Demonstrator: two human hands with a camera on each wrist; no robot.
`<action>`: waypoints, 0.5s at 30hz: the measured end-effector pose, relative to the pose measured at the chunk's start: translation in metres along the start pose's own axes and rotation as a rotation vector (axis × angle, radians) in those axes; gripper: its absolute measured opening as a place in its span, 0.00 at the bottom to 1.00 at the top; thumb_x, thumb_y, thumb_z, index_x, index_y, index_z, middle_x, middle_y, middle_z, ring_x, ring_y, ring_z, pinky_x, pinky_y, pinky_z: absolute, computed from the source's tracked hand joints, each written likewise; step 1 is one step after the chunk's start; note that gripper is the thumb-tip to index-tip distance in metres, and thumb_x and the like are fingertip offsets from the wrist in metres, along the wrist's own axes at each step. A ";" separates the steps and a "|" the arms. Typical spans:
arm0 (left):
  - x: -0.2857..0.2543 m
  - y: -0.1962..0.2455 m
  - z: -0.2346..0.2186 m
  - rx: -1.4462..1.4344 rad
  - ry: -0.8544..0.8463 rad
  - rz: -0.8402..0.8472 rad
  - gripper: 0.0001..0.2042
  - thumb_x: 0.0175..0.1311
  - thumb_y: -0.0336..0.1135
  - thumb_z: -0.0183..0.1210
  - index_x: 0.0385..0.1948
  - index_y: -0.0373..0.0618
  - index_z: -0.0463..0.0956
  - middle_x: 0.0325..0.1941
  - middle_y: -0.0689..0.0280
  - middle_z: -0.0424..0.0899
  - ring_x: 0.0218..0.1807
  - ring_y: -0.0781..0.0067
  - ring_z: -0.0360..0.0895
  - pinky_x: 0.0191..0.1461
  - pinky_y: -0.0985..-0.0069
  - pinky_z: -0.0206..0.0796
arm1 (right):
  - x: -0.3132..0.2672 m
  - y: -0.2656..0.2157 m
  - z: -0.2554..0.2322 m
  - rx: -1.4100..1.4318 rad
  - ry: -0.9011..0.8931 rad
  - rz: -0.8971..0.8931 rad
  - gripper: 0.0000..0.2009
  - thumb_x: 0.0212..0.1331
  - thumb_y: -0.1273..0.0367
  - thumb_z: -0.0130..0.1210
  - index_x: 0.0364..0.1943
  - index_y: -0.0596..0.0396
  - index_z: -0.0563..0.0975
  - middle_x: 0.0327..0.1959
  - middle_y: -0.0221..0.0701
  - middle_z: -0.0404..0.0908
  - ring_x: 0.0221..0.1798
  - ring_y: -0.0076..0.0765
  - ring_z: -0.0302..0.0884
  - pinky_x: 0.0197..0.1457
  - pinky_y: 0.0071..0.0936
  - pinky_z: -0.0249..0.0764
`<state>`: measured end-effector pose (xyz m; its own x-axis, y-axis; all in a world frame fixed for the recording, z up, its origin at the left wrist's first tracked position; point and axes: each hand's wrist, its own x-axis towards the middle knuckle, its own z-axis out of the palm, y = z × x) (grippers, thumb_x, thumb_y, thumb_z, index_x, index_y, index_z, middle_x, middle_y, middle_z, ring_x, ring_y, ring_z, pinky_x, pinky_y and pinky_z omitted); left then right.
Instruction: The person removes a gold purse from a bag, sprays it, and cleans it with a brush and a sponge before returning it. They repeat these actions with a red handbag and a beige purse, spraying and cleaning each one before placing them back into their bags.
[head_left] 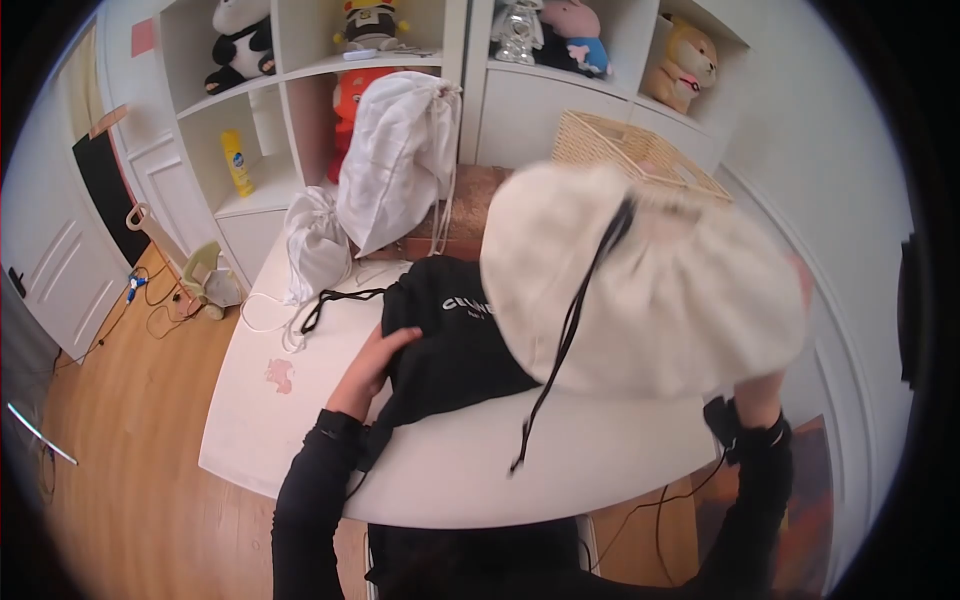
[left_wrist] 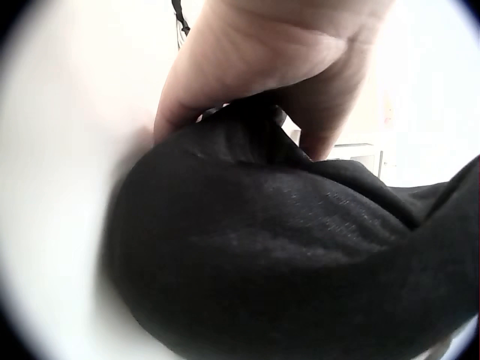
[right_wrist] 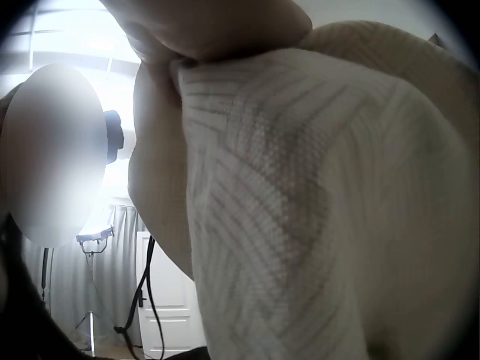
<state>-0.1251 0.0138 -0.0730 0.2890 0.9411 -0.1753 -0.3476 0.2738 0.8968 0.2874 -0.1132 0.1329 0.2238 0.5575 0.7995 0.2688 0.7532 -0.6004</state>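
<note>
A black drawstring bag (head_left: 445,370) with white lettering lies on the white table. My left hand (head_left: 378,362) grips its left side, thumb over the cloth; the left wrist view shows the fingers curled round the dark fabric (left_wrist: 262,225). Above the table's right part, a full, rounded cream drawstring bag (head_left: 640,290) is raised, its black cord hanging down in front. My right hand (right_wrist: 217,30) holds this bag from its far right side, with textured pale cloth (right_wrist: 262,187) right below the fingers. In the head view the bag hides most of that hand.
Two white drawstring bags, one large (head_left: 400,150) and one small (head_left: 318,240), stand at the table's back left. Behind them is a brown furry box (head_left: 478,205). A wicker basket (head_left: 600,140) sits at the back right. Shelves (head_left: 300,75) with plush toys line the wall.
</note>
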 end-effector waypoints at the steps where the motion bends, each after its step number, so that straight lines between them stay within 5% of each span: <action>1: -0.004 0.007 0.009 -0.080 0.051 -0.044 0.28 0.60 0.37 0.66 0.60 0.33 0.68 0.54 0.57 0.80 0.54 0.68 0.78 0.58 0.74 0.70 | -0.020 0.007 -0.013 0.053 -0.024 0.079 0.19 0.68 0.64 0.51 0.59 0.56 0.66 0.55 0.34 0.71 0.59 0.32 0.72 0.64 0.33 0.71; 4: 0.009 -0.004 0.012 0.126 0.159 0.074 0.27 0.60 0.37 0.68 0.58 0.32 0.70 0.53 0.54 0.80 0.51 0.65 0.80 0.55 0.72 0.73 | -0.073 0.022 -0.037 -0.273 -0.158 0.037 0.15 0.67 0.66 0.52 0.54 0.54 0.67 0.50 0.30 0.71 0.53 0.28 0.73 0.57 0.28 0.74; 9: 0.007 0.005 0.025 0.090 0.209 0.159 0.24 0.60 0.30 0.67 0.56 0.32 0.70 0.52 0.52 0.81 0.47 0.62 0.82 0.51 0.70 0.77 | -0.105 0.032 -0.058 -0.120 0.002 0.160 0.12 0.66 0.67 0.54 0.49 0.53 0.67 0.47 0.29 0.71 0.48 0.28 0.74 0.54 0.27 0.75; 15: -0.005 0.028 0.005 0.438 0.268 0.505 0.29 0.57 0.29 0.69 0.60 0.32 0.69 0.57 0.54 0.79 0.57 0.65 0.77 0.63 0.73 0.67 | -0.118 0.001 -0.064 0.058 -0.114 0.360 0.15 0.62 0.66 0.58 0.48 0.52 0.68 0.47 0.33 0.72 0.51 0.33 0.75 0.55 0.31 0.74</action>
<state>-0.1323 0.0157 -0.0452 -0.0613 0.9635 0.2604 0.0250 -0.2594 0.9655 0.3216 -0.2002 0.0368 0.1880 0.8225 0.5368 0.1375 0.5191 -0.8436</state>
